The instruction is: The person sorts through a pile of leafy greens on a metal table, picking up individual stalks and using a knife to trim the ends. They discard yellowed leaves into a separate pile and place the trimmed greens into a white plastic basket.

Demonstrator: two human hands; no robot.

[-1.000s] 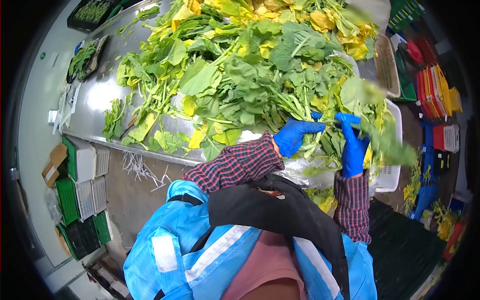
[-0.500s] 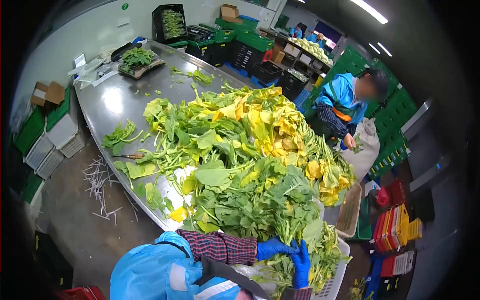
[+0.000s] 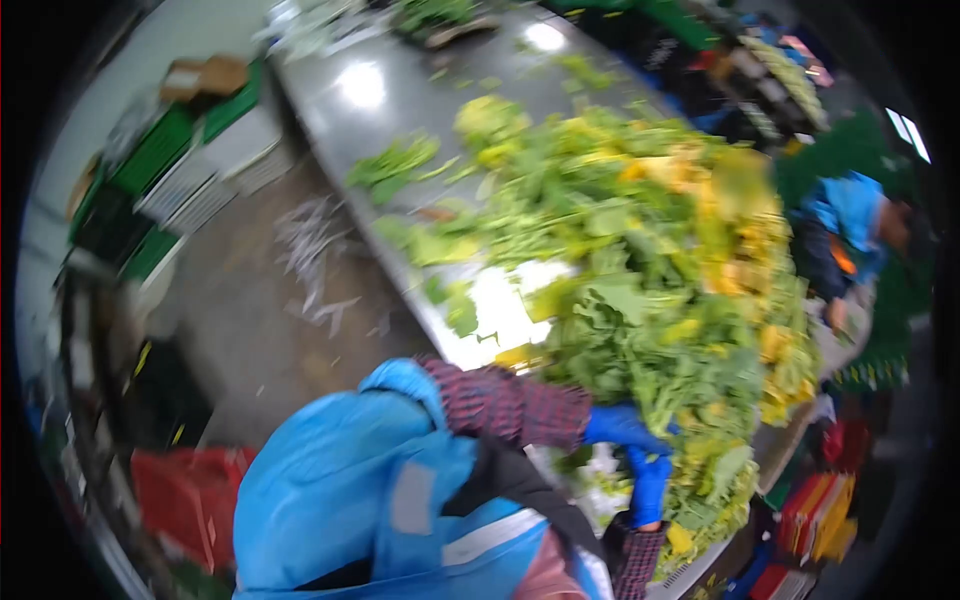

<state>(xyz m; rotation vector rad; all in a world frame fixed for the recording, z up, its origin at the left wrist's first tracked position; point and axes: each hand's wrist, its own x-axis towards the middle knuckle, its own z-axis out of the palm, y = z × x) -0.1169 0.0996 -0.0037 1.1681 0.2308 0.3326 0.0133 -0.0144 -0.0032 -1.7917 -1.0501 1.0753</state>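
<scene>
A big heap of leafy greens [image 3: 640,300], with yellowed leaves along its far right side, covers much of the metal table [image 3: 420,110]. At the heap's near edge is my left hand [image 3: 622,428] in a blue glove, its fingers closed around some stems. Just below it, my right hand [image 3: 650,482], also gloved in blue, points up and meets the left fingertips. Motion blur hides what lies between the right fingers. More greens spill below both hands over a pale crate [image 3: 685,572].
A co-worker [image 3: 845,220] in a blue jacket stands beyond the heap's right side. Stacked crates [image 3: 190,190] and a cardboard box [image 3: 205,78] are at the left. White strips [image 3: 315,255] litter the floor near a red crate [image 3: 190,500].
My view has swung left and down, so the table and heap appear farther right and are blurred. My hands remain together at the heap's near edge.
</scene>
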